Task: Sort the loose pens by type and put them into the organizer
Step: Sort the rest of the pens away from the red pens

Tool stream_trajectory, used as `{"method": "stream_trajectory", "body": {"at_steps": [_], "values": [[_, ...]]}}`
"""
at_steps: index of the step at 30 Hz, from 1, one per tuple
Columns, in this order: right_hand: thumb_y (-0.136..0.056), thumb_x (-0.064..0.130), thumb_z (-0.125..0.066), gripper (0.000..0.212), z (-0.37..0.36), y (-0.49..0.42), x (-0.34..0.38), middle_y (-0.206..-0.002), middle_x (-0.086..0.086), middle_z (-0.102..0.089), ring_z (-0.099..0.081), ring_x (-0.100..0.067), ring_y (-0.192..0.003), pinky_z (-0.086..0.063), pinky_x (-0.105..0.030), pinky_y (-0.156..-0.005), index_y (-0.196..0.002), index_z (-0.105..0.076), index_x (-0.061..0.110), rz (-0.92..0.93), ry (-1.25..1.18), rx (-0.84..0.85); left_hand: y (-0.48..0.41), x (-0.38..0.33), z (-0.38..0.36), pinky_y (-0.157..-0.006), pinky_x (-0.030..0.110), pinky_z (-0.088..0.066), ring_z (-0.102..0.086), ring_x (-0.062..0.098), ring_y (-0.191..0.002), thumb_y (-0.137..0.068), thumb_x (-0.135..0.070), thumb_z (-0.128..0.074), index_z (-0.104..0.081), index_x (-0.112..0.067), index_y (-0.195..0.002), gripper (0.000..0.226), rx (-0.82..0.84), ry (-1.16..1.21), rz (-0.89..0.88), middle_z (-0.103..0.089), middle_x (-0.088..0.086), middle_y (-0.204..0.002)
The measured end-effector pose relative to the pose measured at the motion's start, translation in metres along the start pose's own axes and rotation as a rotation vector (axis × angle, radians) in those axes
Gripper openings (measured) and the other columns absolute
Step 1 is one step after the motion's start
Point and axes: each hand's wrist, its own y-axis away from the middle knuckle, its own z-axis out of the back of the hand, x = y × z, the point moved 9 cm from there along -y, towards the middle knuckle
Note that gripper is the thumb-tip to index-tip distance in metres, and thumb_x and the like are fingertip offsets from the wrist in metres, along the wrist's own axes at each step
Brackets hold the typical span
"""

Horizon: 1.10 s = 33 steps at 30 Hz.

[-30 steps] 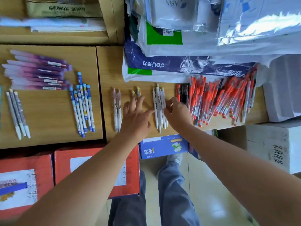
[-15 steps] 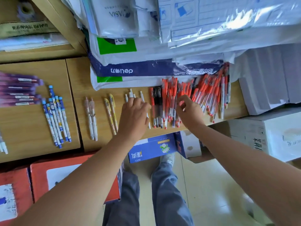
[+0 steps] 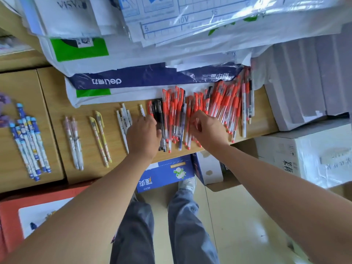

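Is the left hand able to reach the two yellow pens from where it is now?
Probably yes: only the flat white pens lie between the left hand and the yellow pens.

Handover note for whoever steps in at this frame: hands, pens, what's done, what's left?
Left hand: palm down over the white pens, beside the black pens; grip unclear.
Right hand: fingers curled into the heap of red-capped pens; whether it holds one is unclear.
Done: grouped rows on the wooden desktop: blue patterned pens, two pink-topped clear pens, two yellow pens.
Left: sort the red heap, which has darker and white pens mixed in; no organizer in view.
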Motion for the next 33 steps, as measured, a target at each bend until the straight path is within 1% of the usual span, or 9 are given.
{"method": "stream_trajectory", "body": {"at_steps": [3, 5, 13, 16, 19, 22, 25, 29, 33], "values": [[-0.091, 0.008, -0.053, 0.021, -0.004, -0.005, 0.035, -0.061, 0.011, -0.052, -0.053, -0.005, -0.049, -0.047, -0.022, -0.048, -0.11, -0.06, 0.013, 0.202, -0.129, 0.028, -0.004, -0.001, 0.001, -0.062, 0.033, -0.052, -0.063, 0.021, -0.083, -0.093, -0.025, -0.057, -0.059, -0.011, -0.105, 0.018, -0.007, -0.023, 0.098, -0.064, 0.002, -0.097], [-0.093, 0.012, -0.053, 0.024, -0.015, -0.007, 0.059, -0.069, 0.007, -0.056, -0.055, -0.009, -0.053, -0.049, -0.023, -0.051, -0.116, -0.06, 0.015, 0.311, -0.13, 0.096, -0.004, 0.0, 0.001, -0.06, 0.032, -0.052, -0.064, 0.022, -0.082, -0.093, -0.026, -0.059, -0.059, -0.012, -0.105, 0.019, -0.011, -0.045, 0.128, -0.065, 0.002, -0.097], [-0.1, 0.025, -0.042, 0.026, -0.023, -0.011, 0.042, -0.077, 0.002, -0.061, -0.06, -0.018, -0.057, -0.052, -0.029, -0.049, -0.122, -0.055, 0.024, 0.331, 0.08, 0.123, -0.006, -0.002, -0.001, -0.06, 0.033, -0.052, -0.064, 0.023, -0.079, -0.091, -0.041, -0.059, -0.061, -0.013, -0.1, 0.029, -0.016, -0.03, 0.123, -0.066, 0.001, -0.09], [-0.095, 0.016, -0.051, 0.025, -0.017, -0.007, 0.026, -0.079, 0.001, -0.062, -0.06, -0.018, -0.061, -0.054, -0.031, -0.052, -0.118, -0.057, 0.021, 0.303, 0.031, 0.125, -0.007, -0.005, -0.006, -0.059, 0.032, -0.049, -0.064, 0.025, -0.08, -0.087, -0.051, -0.06, -0.06, -0.01, -0.1, 0.043, -0.004, 0.001, 0.15, -0.066, 0.003, -0.09], [-0.09, 0.01, -0.058, 0.027, -0.015, -0.005, 0.014, -0.077, 0.007, -0.057, -0.056, -0.011, -0.061, -0.049, -0.024, -0.053, -0.116, -0.054, 0.016, 0.223, -0.058, 0.161, -0.009, -0.008, -0.008, -0.055, 0.03, -0.04, -0.059, 0.023, -0.074, -0.083, -0.058, -0.061, -0.056, -0.009, -0.095, 0.051, 0.019, -0.043, 0.184, -0.061, 0.003, -0.083], [-0.09, 0.009, -0.056, 0.016, -0.001, -0.005, 0.0, -0.073, 0.007, -0.055, -0.052, -0.008, -0.055, -0.041, -0.019, -0.049, -0.106, -0.056, 0.01, 0.13, -0.126, 0.032, -0.012, -0.01, -0.014, -0.051, 0.028, -0.035, -0.053, 0.022, -0.061, -0.082, -0.06, -0.062, -0.052, -0.01, -0.074, 0.051, 0.058, -0.069, 0.196, -0.051, 0.001, -0.063], [-0.092, 0.013, -0.055, 0.013, 0.005, -0.004, -0.019, -0.073, 0.005, -0.059, -0.053, -0.01, -0.055, -0.041, -0.019, -0.047, -0.104, -0.056, 0.009, 0.005, -0.135, -0.022, -0.016, -0.01, -0.022, -0.05, 0.027, -0.042, -0.054, 0.023, -0.052, -0.082, -0.056, -0.064, -0.045, -0.012, -0.056, 0.055, 0.106, 0.013, 0.199, -0.045, 0.001, -0.05], [-0.092, 0.016, -0.056, 0.012, 0.004, -0.002, -0.024, -0.072, -0.001, -0.065, -0.058, -0.015, -0.054, -0.054, -0.032, -0.052, -0.102, -0.058, 0.01, -0.026, -0.093, 0.008, -0.016, -0.01, -0.027, -0.048, 0.026, -0.043, -0.048, 0.021, -0.045, -0.084, -0.051, -0.063, -0.046, -0.011, -0.052, 0.053, 0.12, 0.093, 0.201, -0.042, 0.0, -0.045], [-0.094, 0.026, -0.057, 0.02, 0.003, -0.005, -0.023, -0.076, -0.002, -0.066, -0.059, -0.018, -0.06, -0.051, -0.028, -0.053, -0.105, -0.06, 0.01, -0.102, -0.034, 0.015, -0.013, -0.014, -0.029, -0.047, 0.025, -0.038, -0.047, 0.019, -0.046, -0.085, -0.049, -0.062, -0.045, -0.012, -0.059, 0.049, 0.077, 0.112, 0.195, -0.043, -0.001, -0.05]]}}
